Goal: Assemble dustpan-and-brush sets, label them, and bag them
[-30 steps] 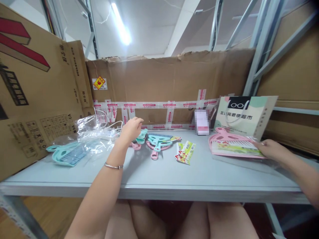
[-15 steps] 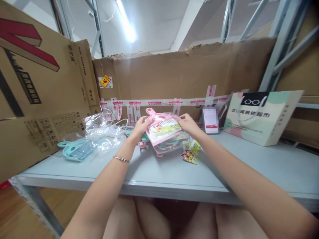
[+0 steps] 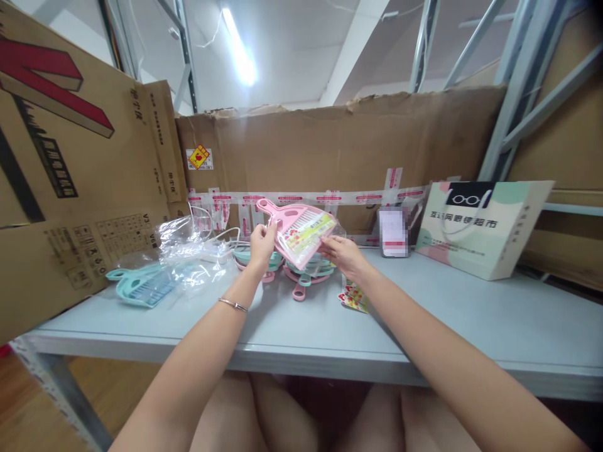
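A pink dustpan (image 3: pixel 281 215) with a small brush in it is held up over the table, tilted. A printed yellow-and-red card (image 3: pixel 306 232) lies across its front, and clear plastic shows around it. My left hand (image 3: pixel 262 243) is closed at the left edge of the dustpan, below its handle. With thumb and fingers, my right hand (image 3: pixel 343 254) pinches the lower right corner. Underneath, a stack of pink and mint dustpans (image 3: pixel 311 276) is partly hidden, and more mint and pink dustpans (image 3: pixel 245 257) sit behind my left wrist. Printed cards (image 3: pixel 354 299) lie beneath my right forearm.
A light-blue dustpan with brush (image 3: pixel 141 287) and crumpled clear plastic bags (image 3: pixel 198 267) lie at left, beside a large carton (image 3: pixel 89 188). A phone (image 3: pixel 394 232) and a paper bag (image 3: pixel 475 235) stand at right. Cardboard (image 3: pixel 301 150) walls the back.
The dustpan has shifted left and turned, its card now slanting up to the right. My right hand has moved down to its lower corner, and the stack beneath is more exposed.
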A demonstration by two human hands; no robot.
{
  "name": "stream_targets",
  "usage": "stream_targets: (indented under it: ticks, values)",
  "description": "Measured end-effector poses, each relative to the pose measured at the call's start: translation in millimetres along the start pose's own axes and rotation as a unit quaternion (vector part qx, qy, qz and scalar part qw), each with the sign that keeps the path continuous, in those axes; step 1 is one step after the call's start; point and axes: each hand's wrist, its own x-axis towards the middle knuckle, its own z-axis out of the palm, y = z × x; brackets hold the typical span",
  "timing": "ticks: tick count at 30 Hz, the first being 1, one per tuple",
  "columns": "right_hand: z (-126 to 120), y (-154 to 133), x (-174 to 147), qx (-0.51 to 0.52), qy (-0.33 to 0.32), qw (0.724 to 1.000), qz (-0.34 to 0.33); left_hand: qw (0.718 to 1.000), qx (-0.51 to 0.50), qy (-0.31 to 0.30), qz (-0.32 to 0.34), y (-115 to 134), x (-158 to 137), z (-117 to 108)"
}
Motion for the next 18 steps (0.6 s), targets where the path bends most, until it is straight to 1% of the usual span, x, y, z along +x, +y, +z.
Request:
stream_targets:
  ticks: [3,5,6,9,12,15,16,18]
  values:
    - [-2,-5,-3,0.047,0.021,0.999,0.018,0.996,-0.024,-0.082,0.006,1,0,-1]
    - [-5,-8,-4,0.032,0.037,0.999,0.014,0.995,-0.029,-0.098,0.006,1,2,-3]
    - [-6,-10,-5,0.012,0.043,0.999,0.012,0.996,-0.027,-0.087,0.004,1,4,-4]
    - [-10,-14,-4,-0.054,0.044,0.998,0.005,0.999,-0.019,-0.024,-0.018,-4,12,-6]
    - [-24,-18,4,-0.135,0.053,0.989,-0.002,0.997,-0.041,0.042,-0.055,-13,25,-9]
    - [-50,-25,17,-0.199,0.112,0.973,-0.017,0.981,-0.092,0.143,-0.089,-21,43,-22]
    - [-60,-28,21,-0.209,0.14,0.967,-0.027,0.976,-0.096,0.176,-0.086,-23,50,-29]
    - [-79,-33,28,-0.223,0.197,0.953,-0.054,0.973,-0.055,0.222,-0.042,-27,62,-47]
